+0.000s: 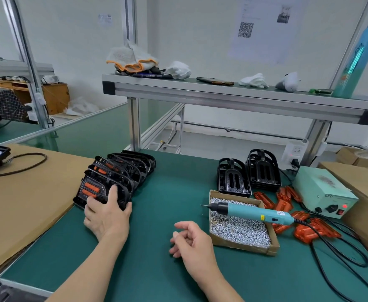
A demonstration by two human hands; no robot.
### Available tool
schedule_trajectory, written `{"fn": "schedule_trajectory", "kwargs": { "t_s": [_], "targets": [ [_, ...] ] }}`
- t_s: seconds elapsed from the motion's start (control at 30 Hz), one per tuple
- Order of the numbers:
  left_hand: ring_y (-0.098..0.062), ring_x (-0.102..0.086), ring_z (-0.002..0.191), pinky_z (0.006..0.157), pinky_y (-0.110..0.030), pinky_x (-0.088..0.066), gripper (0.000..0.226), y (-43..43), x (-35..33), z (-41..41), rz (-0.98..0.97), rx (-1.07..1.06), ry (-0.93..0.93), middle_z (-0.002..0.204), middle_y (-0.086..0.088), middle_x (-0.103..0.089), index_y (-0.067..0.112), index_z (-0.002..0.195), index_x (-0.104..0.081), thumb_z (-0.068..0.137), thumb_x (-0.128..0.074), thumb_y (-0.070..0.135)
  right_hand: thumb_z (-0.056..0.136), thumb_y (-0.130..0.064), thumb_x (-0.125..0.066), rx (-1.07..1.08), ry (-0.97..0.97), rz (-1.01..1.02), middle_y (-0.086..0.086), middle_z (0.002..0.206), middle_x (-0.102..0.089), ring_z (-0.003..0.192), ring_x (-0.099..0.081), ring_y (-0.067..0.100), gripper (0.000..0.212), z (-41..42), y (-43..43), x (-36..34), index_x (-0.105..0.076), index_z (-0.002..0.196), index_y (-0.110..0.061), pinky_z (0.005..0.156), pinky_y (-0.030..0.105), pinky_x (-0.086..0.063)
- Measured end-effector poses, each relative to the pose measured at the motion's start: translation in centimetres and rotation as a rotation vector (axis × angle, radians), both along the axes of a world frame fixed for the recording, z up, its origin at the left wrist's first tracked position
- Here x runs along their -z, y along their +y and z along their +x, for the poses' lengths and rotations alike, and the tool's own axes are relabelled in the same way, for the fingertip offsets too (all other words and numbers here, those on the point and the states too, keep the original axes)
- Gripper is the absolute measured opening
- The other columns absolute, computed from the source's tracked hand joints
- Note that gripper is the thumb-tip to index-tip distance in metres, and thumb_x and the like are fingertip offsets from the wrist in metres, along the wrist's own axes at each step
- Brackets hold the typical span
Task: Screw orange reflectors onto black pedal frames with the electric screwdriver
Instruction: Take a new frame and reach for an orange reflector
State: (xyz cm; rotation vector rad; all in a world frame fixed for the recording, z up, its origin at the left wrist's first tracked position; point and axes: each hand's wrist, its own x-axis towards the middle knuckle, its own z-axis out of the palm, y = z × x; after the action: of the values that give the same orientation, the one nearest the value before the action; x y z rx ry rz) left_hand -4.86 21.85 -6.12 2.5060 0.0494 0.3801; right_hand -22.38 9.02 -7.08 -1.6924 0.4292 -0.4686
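- Left hand [106, 216] lies over the near end of a finished pedal [98, 190]. The fingers curve across its face and the thumb presses its right side. I read this as a light grasp, setting the pedal in place.
- That pedal carries orange reflectors already seated in its black frame. It sits at the front of a leaning row of finished pedals [130, 164] that runs away from the left fingertips.
- Right hand [189, 240] hovers over the green mat [167, 192], fingers loosely curled and released, holding nothing.
- The electric screwdriver [250, 212] is just beyond and to the right of the right hand. It lies across the cardboard box of screws [244, 247] with its bit pointing back toward the left hand.
- Two stacks of bare black pedal frames [233, 177] stand farther out, past the screw box.
- Loose orange reflectors [315, 232] are heaped to the right of the box, well apart from either hand. The screwdriver's power supply [324, 188] is behind them, with a red light showing.
- Step, as I judge it: one unit is being parked with the done ones, and the next has not been started.
- The next move calls for a bare frame and a reflector brought to the open mat between the hands. Then a screw from the box, and the right hand can take up the driver.
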Motion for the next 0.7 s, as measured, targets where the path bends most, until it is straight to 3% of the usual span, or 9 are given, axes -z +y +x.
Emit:
{"fn": "schedule_trajectory", "kwargs": {
  "t_s": [0.13, 0.3, 0.53, 0.7],
  "targets": [
    [-0.045, -0.021, 0.137, 0.106, -0.057, -0.029, 0.056, -0.1, 0.4, 0.3, 0.067, 0.023, -0.038, 0.148, -0.023, -0.017, 0.036, 0.136, -0.042, 0.087, -0.07, 0.035, 0.097, -0.009, -0.06, -0.008, -0.001, 0.013, 0.014, 0.086, -0.07, 0.063, -0.07, 0.017, 0.014, -0.1, 0.0, -0.1, -0.064, 0.109, -0.017, 0.062, 0.027, -0.056],
    [-0.047, -0.026, 0.132, 0.104, -0.058, -0.029, 0.054, 0.1, 0.6, 1.0, 0.026, -0.054, 0.002, 0.146, -0.023, -0.018, 0.036, 0.135, -0.037, 0.089, -0.065, 0.045, 0.098, -0.01, -0.06, -0.015, -0.005, 0.017, 0.013, 0.086, -0.07, 0.064, -0.07, 0.016, 0.014, -0.2, -0.1, -0.3, -0.063, 0.109, -0.017, 0.064, 0.028, -0.057],
    [-0.046, -0.014, 0.141, 0.108, -0.06, -0.025, 0.094, 0.3, 1.0, 1.0, 0.02, -0.065, 0.026, 0.154, -0.026, -0.01, 0.037, 0.148, -0.011, 0.079, -0.072, 0.055, 0.098, -0.009, -0.059, -0.011, -0.004, 0.021, 0.01, 0.085, -0.07, 0.063, -0.069, 0.015, 0.014, -0.2, -0.1, -0.5, -0.063, 0.109, -0.016, 0.063, 0.027, -0.056],
    [-0.046, -0.008, 0.144, 0.109, -0.059, -0.022, 0.107, 0.4, 1.0, 0.1, 0.004, -0.075, 0.013, 0.156, -0.026, -0.008, 0.032, 0.149, -0.007, 0.072, -0.077, 0.057, 0.098, -0.008, -0.058, -0.011, -0.008, 0.022, 0.013, 0.087, -0.07, 0.064, -0.07, 0.015, 0.014, -0.3, -0.1, -0.7, -0.062, 0.112, -0.013, 0.064, 0.028, -0.057]
  ]
}}
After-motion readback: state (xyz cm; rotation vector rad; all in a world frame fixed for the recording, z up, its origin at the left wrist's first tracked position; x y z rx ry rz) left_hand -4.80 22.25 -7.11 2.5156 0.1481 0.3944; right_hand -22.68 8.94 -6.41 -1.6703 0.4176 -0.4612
